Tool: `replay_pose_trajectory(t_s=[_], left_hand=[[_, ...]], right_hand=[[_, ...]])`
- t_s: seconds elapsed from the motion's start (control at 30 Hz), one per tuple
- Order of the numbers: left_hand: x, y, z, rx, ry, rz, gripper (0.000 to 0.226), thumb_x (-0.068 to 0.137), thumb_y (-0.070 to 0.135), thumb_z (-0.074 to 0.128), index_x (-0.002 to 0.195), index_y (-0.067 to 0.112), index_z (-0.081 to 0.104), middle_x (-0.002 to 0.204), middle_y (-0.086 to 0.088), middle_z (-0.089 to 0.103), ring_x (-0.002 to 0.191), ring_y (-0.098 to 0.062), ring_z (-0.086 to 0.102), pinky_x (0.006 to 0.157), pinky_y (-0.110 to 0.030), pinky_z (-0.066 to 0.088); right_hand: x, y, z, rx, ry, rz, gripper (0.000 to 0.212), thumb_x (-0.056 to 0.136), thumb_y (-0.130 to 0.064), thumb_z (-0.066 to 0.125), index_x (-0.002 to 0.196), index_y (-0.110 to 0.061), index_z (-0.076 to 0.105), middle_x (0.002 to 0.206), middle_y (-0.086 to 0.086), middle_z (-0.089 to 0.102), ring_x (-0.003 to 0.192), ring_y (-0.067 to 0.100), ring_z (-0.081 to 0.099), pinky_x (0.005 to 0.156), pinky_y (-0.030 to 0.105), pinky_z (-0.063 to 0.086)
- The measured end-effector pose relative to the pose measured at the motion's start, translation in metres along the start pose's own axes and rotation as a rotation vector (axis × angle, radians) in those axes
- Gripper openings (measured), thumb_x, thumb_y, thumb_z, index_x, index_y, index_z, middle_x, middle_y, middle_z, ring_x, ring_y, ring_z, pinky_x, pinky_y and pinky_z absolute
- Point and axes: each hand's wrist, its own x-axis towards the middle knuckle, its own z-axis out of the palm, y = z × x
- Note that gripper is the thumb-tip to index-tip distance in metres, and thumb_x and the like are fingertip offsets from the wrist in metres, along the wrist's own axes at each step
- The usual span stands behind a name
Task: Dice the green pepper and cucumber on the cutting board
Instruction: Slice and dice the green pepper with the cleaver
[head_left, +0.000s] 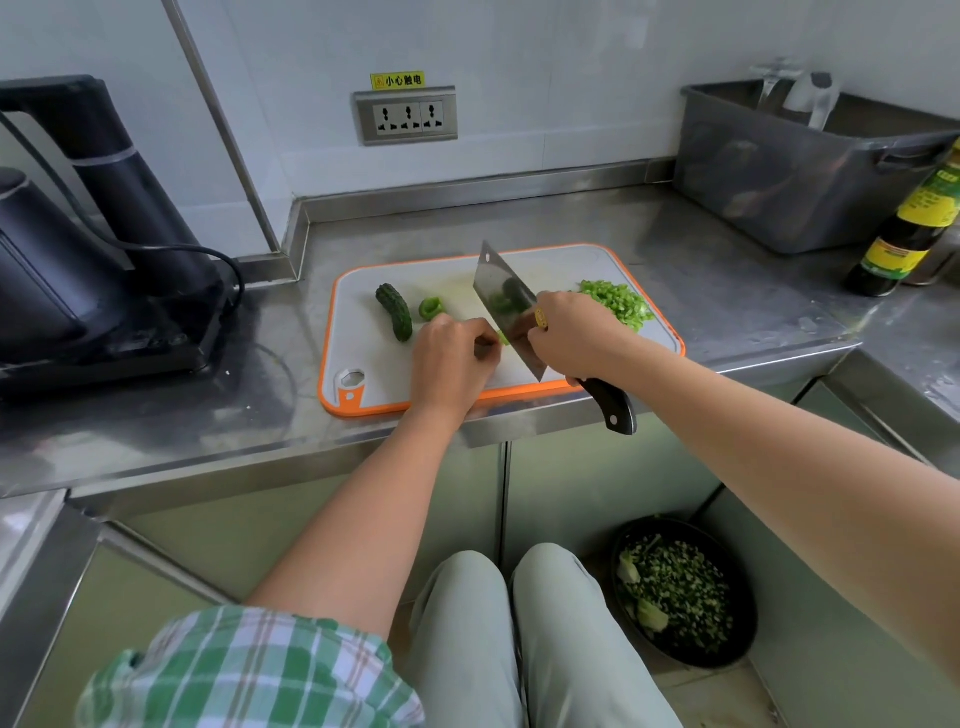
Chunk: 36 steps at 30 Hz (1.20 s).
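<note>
left hand (452, 358) pinches pepper strip (503, 339) against cleaver (500, 291) | right hand (571, 332) grips cleaver | cucumber (394, 318) uncut, beside pepper chunk (431, 307) on cutting board (363, 358) | risk: strip short, fingertips beside blade; a slip could nick them

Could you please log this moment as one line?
right hand: grips cleaver | left hand: holds pepper strip | cucumber: undiced | pile: diced
</note>
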Motion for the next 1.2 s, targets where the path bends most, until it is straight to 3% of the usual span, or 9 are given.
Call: replay_pose_trajectory(t_s=[0.17, 0.4, 0.57, 0.77, 0.9, 1.07, 1.2], left_hand=[[-0.001, -0.001, -0.002, 0.016, -0.009, 0.028, 0.008, 0.075, 0.021, 0.069, 0.079, 0.021, 0.076, 0.070, -0.010, 0.067, 0.074, -0.029, 0.058, 0.061, -0.034, 0.045], [0.000, -0.001, 0.000, -0.007, 0.001, 0.077, 0.031, 0.077, 0.039, 0.052, 0.073, 0.019, 0.076, 0.064, -0.009, 0.065, 0.071, -0.029, 0.055, 0.057, -0.036, 0.045], [-0.001, -0.001, -0.001, 0.028, -0.003, 0.070, 0.014, 0.078, 0.027, 0.065, 0.074, 0.021, 0.077, 0.060, -0.005, 0.063, 0.075, -0.027, 0.049, 0.058, -0.036, 0.044], [0.002, -0.004, 0.002, -0.030, 0.013, 0.028, 0.006, 0.078, 0.021, 0.070, 0.079, 0.020, 0.075, 0.070, -0.006, 0.064, 0.081, -0.024, 0.055, 0.064, -0.028, 0.042], [0.002, -0.005, 0.003, -0.034, 0.013, 0.005, 0.005, 0.077, 0.019, 0.070, 0.079, 0.020, 0.075, 0.071, -0.007, 0.066, 0.078, -0.025, 0.057, 0.064, -0.032, 0.048], [0.002, -0.003, 0.002, -0.011, 0.007, 0.009, 0.004, 0.077, 0.020, 0.068, 0.077, 0.020, 0.072, 0.071, -0.004, 0.068, 0.074, -0.025, 0.061, 0.063, -0.038, 0.050], [0.001, -0.003, 0.001, 0.011, 0.011, 0.010, 0.005, 0.077, 0.022, 0.069, 0.079, 0.021, 0.074, 0.072, -0.007, 0.064, 0.080, -0.027, 0.057, 0.064, -0.034, 0.046]], right_hand=[[0.003, 0.000, 0.011, -0.093, 0.000, -0.004, 0.011, 0.091, -0.010, 0.043, 0.101, -0.006, 0.047, 0.093, 0.013, 0.051, 0.078, 0.030, 0.047, 0.063, 0.031, 0.037], [0.012, -0.014, 0.014, -0.125, -0.051, 0.031, 0.014, 0.089, -0.008, 0.044, 0.103, -0.007, 0.046, 0.092, 0.011, 0.046, 0.081, 0.029, 0.046, 0.069, 0.031, 0.038], [0.023, -0.016, 0.012, -0.045, -0.065, 0.059, 0.008, 0.086, -0.003, 0.043, 0.093, -0.005, 0.041, 0.075, 0.007, 0.047, 0.054, 0.020, 0.047, 0.052, 0.027, 0.039], [0.022, 0.002, 0.015, 0.072, 0.052, 0.067, 0.003, 0.090, -0.007, 0.042, 0.092, -0.006, 0.039, 0.088, 0.013, 0.049, 0.063, 0.029, 0.051, 0.045, 0.029, 0.034], [0.013, 0.007, 0.007, 0.080, 0.035, 0.030, 0.004, 0.093, -0.010, 0.040, 0.092, -0.007, 0.041, 0.082, 0.012, 0.050, 0.052, 0.024, 0.053, 0.042, 0.027, 0.035], [0.004, 0.005, 0.005, -0.003, 0.001, -0.019, 0.007, 0.092, -0.010, 0.042, 0.096, -0.005, 0.045, 0.091, 0.014, 0.052, 0.055, 0.022, 0.049, 0.044, 0.029, 0.036], [0.005, 0.005, 0.011, -0.031, -0.009, -0.027, 0.030, 0.090, -0.012, 0.043, 0.116, -0.003, 0.053, 0.105, 0.017, 0.061, 0.074, 0.029, 0.052, 0.060, 0.033, 0.043]])
